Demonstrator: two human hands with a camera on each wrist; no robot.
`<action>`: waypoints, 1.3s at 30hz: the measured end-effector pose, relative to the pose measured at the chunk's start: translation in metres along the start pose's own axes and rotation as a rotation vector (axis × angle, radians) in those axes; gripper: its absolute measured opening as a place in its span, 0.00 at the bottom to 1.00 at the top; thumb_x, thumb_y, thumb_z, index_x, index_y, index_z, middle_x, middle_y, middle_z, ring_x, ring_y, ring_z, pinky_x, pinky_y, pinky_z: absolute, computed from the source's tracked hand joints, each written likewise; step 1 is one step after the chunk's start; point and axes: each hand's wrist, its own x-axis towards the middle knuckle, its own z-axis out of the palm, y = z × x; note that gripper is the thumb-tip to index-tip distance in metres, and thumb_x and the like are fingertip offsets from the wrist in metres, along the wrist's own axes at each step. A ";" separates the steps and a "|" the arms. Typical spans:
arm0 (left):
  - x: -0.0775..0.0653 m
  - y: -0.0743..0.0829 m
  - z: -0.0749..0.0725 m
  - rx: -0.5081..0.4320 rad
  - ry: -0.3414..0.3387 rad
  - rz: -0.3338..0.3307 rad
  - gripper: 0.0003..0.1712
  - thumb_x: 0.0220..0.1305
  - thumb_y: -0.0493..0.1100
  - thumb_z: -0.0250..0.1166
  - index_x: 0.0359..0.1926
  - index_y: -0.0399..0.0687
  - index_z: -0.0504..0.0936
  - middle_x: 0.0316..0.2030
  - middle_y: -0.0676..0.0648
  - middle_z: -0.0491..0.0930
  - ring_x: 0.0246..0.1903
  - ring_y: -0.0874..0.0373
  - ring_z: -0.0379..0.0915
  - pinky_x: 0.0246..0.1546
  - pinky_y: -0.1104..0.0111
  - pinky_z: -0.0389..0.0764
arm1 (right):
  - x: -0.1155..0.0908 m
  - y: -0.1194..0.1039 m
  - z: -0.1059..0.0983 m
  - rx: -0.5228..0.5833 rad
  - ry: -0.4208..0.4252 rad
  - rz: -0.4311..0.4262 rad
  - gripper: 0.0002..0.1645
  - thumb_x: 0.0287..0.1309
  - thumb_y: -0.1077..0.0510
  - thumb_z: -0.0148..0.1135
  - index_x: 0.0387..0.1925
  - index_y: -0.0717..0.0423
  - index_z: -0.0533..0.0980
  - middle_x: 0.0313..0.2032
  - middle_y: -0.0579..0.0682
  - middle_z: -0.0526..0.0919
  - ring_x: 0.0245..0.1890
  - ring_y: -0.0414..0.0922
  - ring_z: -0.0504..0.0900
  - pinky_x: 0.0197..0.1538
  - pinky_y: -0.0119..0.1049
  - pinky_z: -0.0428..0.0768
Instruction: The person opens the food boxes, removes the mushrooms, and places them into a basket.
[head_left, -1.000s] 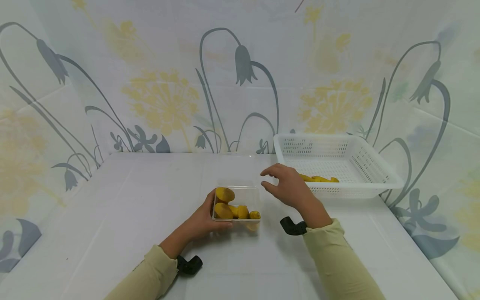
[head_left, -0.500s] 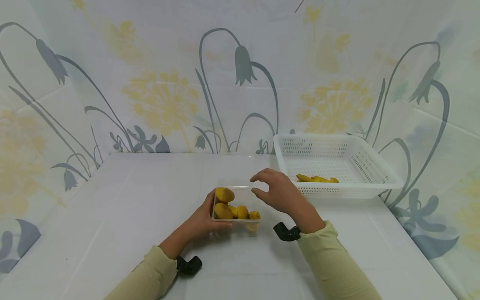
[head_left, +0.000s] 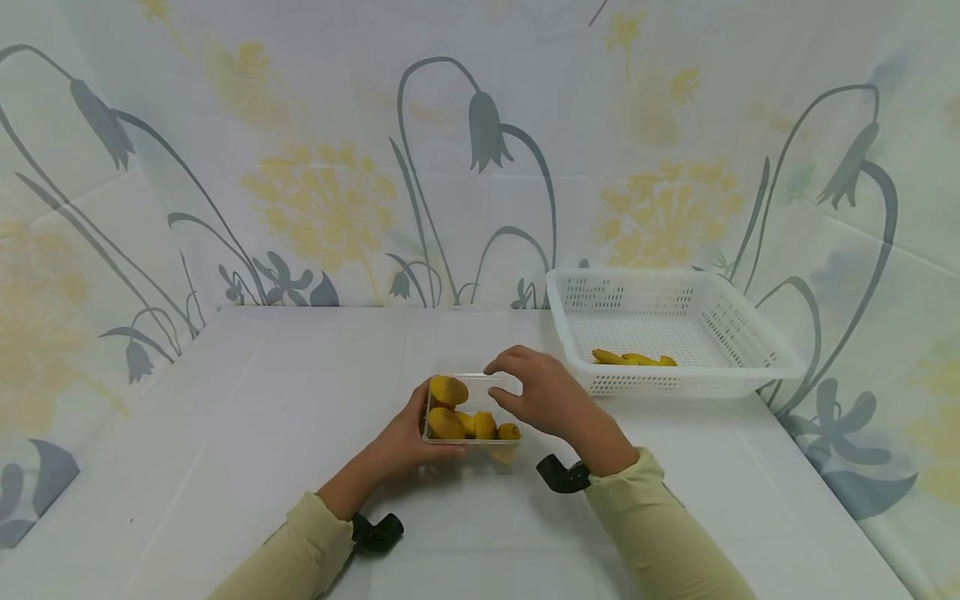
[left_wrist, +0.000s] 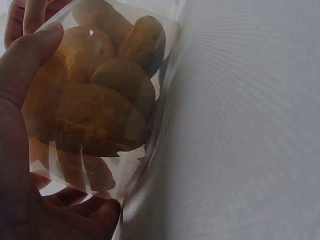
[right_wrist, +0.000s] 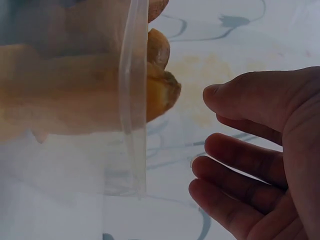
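Note:
My left hand (head_left: 397,446) grips a clear plastic box (head_left: 480,442) from its left side, the thumb in front and the fingers behind. Inside lie several yellow-brown, oblong, potato-like pieces (head_left: 447,423), seen through the wall in the left wrist view as well (left_wrist: 95,120). At the box's upper right is my right hand (head_left: 543,393), thumb and fingers loosely bent with a gap between them. It holds nothing. In the right wrist view the fingers (right_wrist: 237,155) are apart from a piece (right_wrist: 162,95) that shows past the box's rim (right_wrist: 132,75).
A white perforated plastic basket (head_left: 750,369) stands at the back right, holding several slender yellow pieces (head_left: 611,357) near its front wall. The table (head_left: 262,400) has a white cover. Behind it hangs a flower-patterned cloth (head_left: 510,217).
My right hand has moved left and slightly toward me, from beside the basket to the box's right edge. The left hand and the box have stayed in place.

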 end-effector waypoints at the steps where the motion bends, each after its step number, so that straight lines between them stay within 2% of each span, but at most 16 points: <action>1: 0.000 0.000 0.000 0.001 0.001 -0.001 0.66 0.47 0.58 0.77 0.76 0.60 0.41 0.74 0.50 0.54 0.73 0.46 0.53 0.70 0.45 0.56 | 0.000 -0.001 0.001 0.000 -0.005 -0.003 0.13 0.59 0.54 0.66 0.46 0.50 0.81 0.47 0.47 0.83 0.44 0.45 0.83 0.47 0.39 0.82; 13: -0.001 0.001 0.000 -0.010 -0.001 -0.015 0.67 0.46 0.58 0.77 0.76 0.59 0.40 0.74 0.48 0.53 0.72 0.45 0.53 0.70 0.44 0.57 | 0.001 -0.013 0.009 0.027 -0.045 -0.021 0.13 0.58 0.54 0.66 0.45 0.49 0.81 0.47 0.45 0.82 0.45 0.45 0.82 0.49 0.38 0.82; 25: -0.003 0.005 0.000 -0.038 -0.019 -0.034 0.66 0.47 0.58 0.77 0.75 0.60 0.40 0.73 0.48 0.52 0.71 0.48 0.54 0.70 0.46 0.59 | 0.002 -0.021 0.019 0.088 -0.054 -0.109 0.11 0.57 0.56 0.68 0.44 0.50 0.82 0.46 0.46 0.82 0.48 0.45 0.82 0.51 0.38 0.82; 33: -0.003 0.005 0.000 -0.041 -0.020 0.004 0.64 0.48 0.56 0.77 0.74 0.62 0.41 0.71 0.51 0.56 0.67 0.52 0.59 0.68 0.50 0.63 | 0.002 -0.029 0.024 0.095 -0.054 -0.163 0.10 0.58 0.56 0.67 0.43 0.51 0.82 0.45 0.46 0.82 0.46 0.43 0.82 0.47 0.35 0.82; 39: 0.000 0.004 0.000 -0.022 -0.022 0.052 0.63 0.49 0.54 0.77 0.75 0.58 0.42 0.68 0.51 0.59 0.67 0.52 0.60 0.68 0.48 0.63 | 0.004 -0.033 0.031 0.083 -0.049 -0.216 0.09 0.59 0.56 0.65 0.42 0.50 0.81 0.44 0.44 0.82 0.42 0.41 0.81 0.45 0.32 0.81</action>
